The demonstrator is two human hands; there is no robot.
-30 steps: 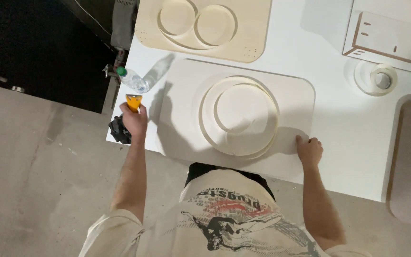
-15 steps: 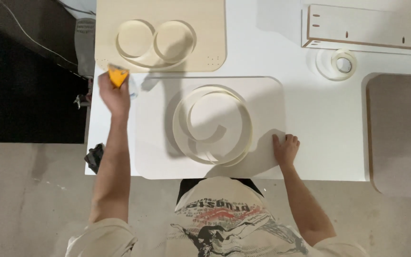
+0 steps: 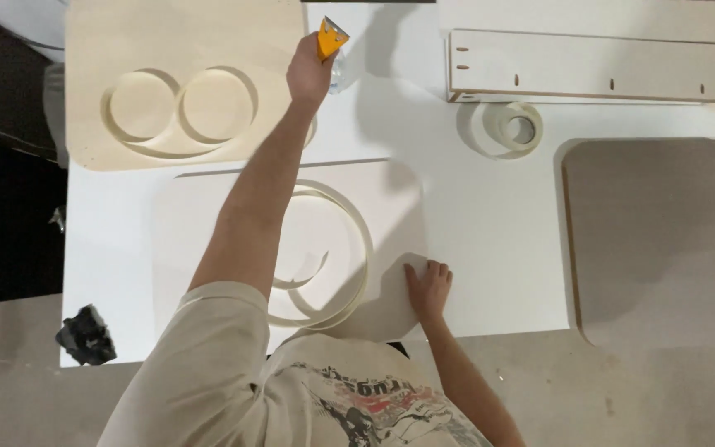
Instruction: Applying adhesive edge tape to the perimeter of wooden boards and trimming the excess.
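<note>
My left hand [image 3: 308, 73] is stretched far across the white table [image 3: 490, 223] and grips a small orange scraper [image 3: 330, 38], blade pointing away from me. A clear plastic bottle [image 3: 338, 76] lies just right of that hand, mostly hidden behind it. My right hand [image 3: 429, 286] rests flat, fingers spread, on the near right corner of a white rounded panel [image 3: 200, 223]. A coil of pale edge-banding strip [image 3: 349, 248] lies on that panel, partly under my left arm.
A pale wooden board [image 3: 126, 50] with two ring-shaped cutouts lies at the back left. A long white slotted panel [image 3: 597, 66] sits at the back right, a tape roll [image 3: 512, 128] in front of it. A grey rounded panel [image 3: 664, 240] is at right, a black object [image 3: 86, 334] at the near left corner.
My left hand carried the orange scraper from the table's left edge forward and right to the far middle. My right hand stayed flat on the white panel's corner.
</note>
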